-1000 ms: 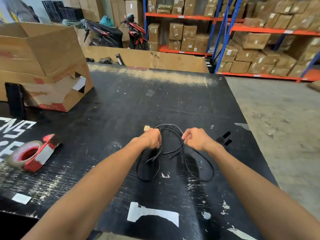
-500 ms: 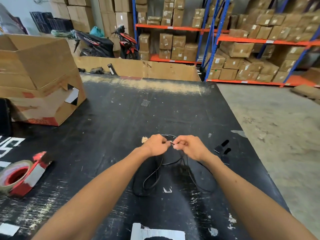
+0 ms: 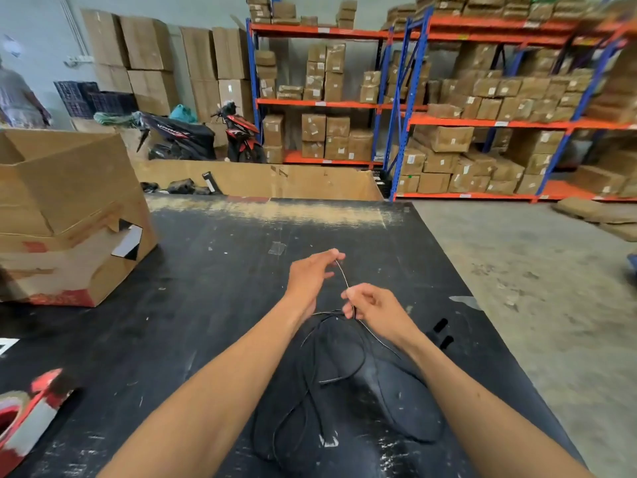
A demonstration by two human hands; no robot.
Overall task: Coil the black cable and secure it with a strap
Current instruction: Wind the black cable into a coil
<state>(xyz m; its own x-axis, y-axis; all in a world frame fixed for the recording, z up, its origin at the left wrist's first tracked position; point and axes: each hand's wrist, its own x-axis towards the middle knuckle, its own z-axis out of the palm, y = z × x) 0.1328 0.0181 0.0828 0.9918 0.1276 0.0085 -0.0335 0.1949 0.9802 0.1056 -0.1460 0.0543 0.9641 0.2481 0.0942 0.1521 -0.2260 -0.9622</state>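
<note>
Lighting: even, diffuse indoor light, moderately bright; source not visible. Shadows: soft, faint, under the forearms on the black table [image 3: 206, 277]. Glare: dull sheen on the table's far edge. Blur: motion smear on the shelves [image 3: 517, 122] at upper right. Distortion: wide-angle bending at edges; the tape roll [image 3: 24, 415] looks soft.

We see black cable [image 3: 344, 370]: thin, lying in loose uneven loops on dark tabletop, loops overlapping, not yet neat coil. Upper loops bunch near us-side of centre; lower loops trail toward near edge. Black plug end [image 3: 443, 332] with two prongs rests flat, just right of loops. We note strap [image 3: 342, 274]: thin pale strip, stretched taut and slanted above cable, upper end higher and farther, lower end just over topmost loops. We cannot tell whether strap passes around cable.
</note>
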